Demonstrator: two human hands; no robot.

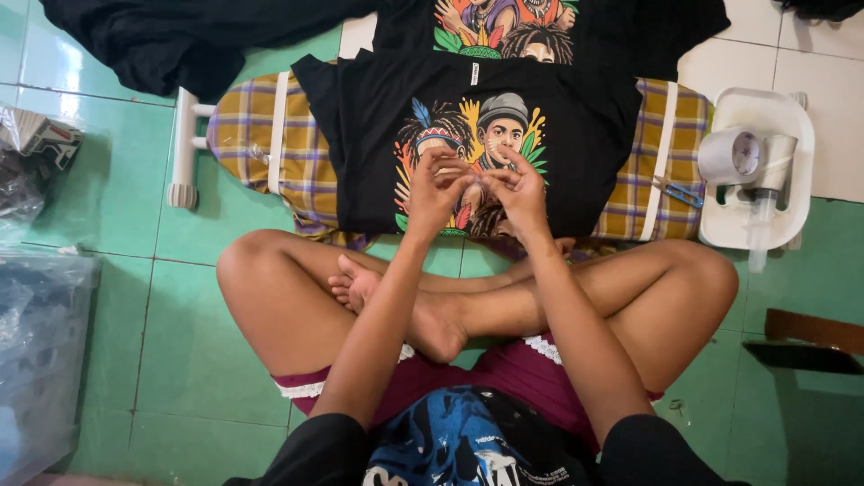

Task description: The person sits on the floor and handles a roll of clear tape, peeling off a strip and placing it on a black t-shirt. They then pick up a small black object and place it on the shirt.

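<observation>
Tiles of green and white cover the floor (198, 360), where one person sits cross-legged with both arms stretched forward. One low ironing board (252, 144) with a yellow and purple plaid cover lies across the view just past the knees, its white legs showing at the left end. Three dark garments are in sight: one plain black cloth (180, 36) at the top left, one black printed shirt (558, 31) beyond the board, and one black t-shirt (378, 126) spread flat on the board with a bright print of two faces among leaves. One white tray (792, 135) sits at the board's right end and holds one white steam iron (747, 162). One clear plastic bin (36, 342) stands at the left edge. The left hand (438, 187) and right hand (517, 191) meet over the print, fingers bent and fingertips drawn together, pinching at the printed spot on the t-shirt; whether fabric or something tiny is caught between them cannot be told.
</observation>
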